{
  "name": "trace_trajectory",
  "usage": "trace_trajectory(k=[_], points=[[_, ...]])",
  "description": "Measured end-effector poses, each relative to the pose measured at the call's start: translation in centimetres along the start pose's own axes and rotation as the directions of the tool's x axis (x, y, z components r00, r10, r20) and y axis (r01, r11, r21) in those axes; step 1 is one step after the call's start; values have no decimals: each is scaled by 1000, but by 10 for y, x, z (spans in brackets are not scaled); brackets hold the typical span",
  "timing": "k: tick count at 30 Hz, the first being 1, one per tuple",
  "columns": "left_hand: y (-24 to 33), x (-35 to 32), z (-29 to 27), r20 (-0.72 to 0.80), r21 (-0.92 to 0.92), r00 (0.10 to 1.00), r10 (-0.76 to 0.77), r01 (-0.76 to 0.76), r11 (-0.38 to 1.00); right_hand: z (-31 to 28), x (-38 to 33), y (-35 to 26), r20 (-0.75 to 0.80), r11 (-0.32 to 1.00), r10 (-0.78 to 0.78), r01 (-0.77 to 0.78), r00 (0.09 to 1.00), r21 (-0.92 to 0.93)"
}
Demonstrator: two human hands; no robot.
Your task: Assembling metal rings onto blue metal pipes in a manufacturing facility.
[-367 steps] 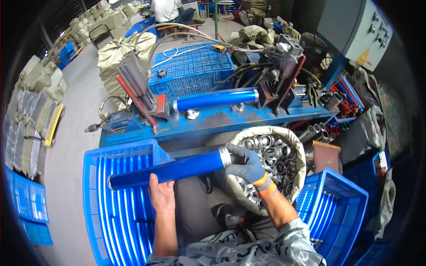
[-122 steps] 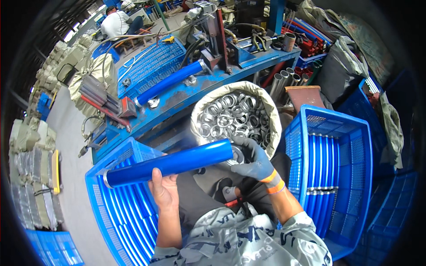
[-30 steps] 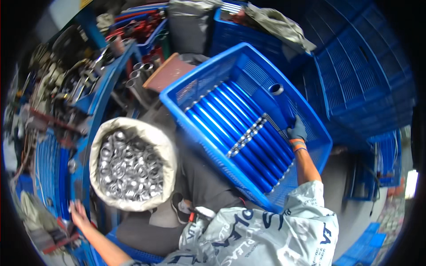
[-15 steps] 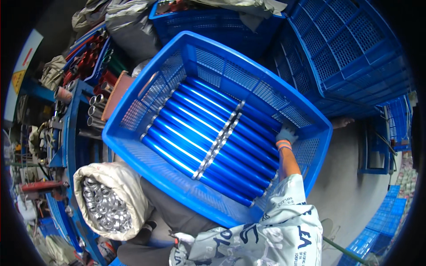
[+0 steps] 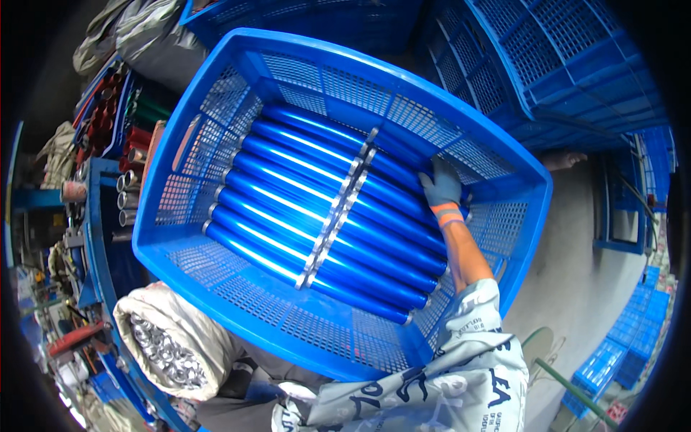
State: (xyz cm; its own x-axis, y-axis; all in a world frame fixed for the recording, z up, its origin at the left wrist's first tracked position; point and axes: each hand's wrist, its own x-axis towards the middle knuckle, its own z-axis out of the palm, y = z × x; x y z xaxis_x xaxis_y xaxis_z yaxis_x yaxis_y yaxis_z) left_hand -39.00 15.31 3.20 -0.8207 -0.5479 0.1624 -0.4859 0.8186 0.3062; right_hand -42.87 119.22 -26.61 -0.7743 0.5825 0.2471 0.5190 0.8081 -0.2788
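Observation:
A large blue plastic basket (image 5: 237, 327) stands in front of me, with shiny blue metal tubes (image 5: 277, 191) lying side by side in two rows. Silver rings cap the tube ends, and the two rows meet end to end along the middle. My right hand (image 5: 443, 189), in a grey glove with an orange cuff, rests on the far tubes of the right row, near the basket's far right wall. Its fingers look spread, with the thumb side toward the middle. Part of the fingertips is hidden against the tubes. My left hand does not show.
A pale sack (image 5: 209, 345) full of silver metal rings (image 5: 162, 353) stands at the near left. Stacked blue crates (image 5: 554, 57) rise at the far right. Beside a blue frame on the left lie bare metal tubes (image 5: 128, 198). A green rod (image 5: 572, 392) slants at the lower right.
My right hand has moved left and a little farther away over the tubes, from beside their right ends. The whole view has shifted, and the basket appears larger.

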Motion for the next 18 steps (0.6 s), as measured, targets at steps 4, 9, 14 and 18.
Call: trace_trajectory(k=[4, 9, 14, 18], points=[[26, 31, 14, 51, -15, 995, 88, -87, 996, 28, 43, -31, 101, 993, -113, 111, 988, 32], [25, 56, 22, 74, -66, 986, 146, -142, 988, 29, 68, -51, 285, 985, 36, 14, 958, -173], [14, 56, 21, 90, -110, 984, 156, -145, 983, 21, 70, -75, 400, 982, 73, 6, 914, -191], [13, 59, 30, 125, -156, 975, 182, -162, 974, 22, 52, -60, 392, 989, 137, -146, 910, -5]])
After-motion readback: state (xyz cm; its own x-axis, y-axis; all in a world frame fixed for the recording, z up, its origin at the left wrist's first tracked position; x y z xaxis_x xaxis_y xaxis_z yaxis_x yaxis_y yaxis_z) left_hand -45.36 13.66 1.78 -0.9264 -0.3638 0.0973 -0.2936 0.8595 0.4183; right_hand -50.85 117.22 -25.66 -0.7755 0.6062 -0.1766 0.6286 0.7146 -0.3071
